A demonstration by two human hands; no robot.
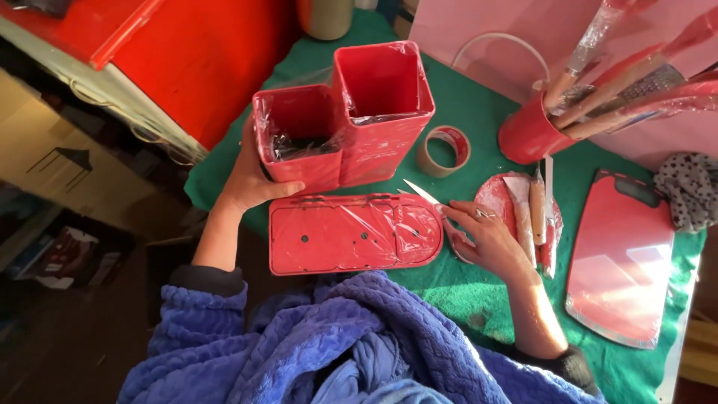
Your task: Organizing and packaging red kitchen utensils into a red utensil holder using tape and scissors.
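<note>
1. The counter (479, 299) is covered by a green cloth, and strong sunlight is thrown across its right part.
2. A red two-compartment holder (351, 123), wrapped in clear film, is gripped at its left wall by the left hand (250, 176), whose fingers are curled around the lower corner.
3. A flat red base plate (351, 233), also film-wrapped, is laid on the cloth just in front of the holder.
4. Scissors (437, 209) are held closed-fisted by the right hand (490, 239), their blades pointed towards the base plate's right end.
5. A roll of tape (443, 150) is seen between the holder and a red cup (527, 135) filled with wooden-handled utensils (613, 82).
6. A red cutting board (621, 258) is placed near the counter's right edge, beside a spotted cloth (688, 187).
7. A red cabinet (202, 60) is set behind the counter at the left; a dim floor is seen below it.
</note>
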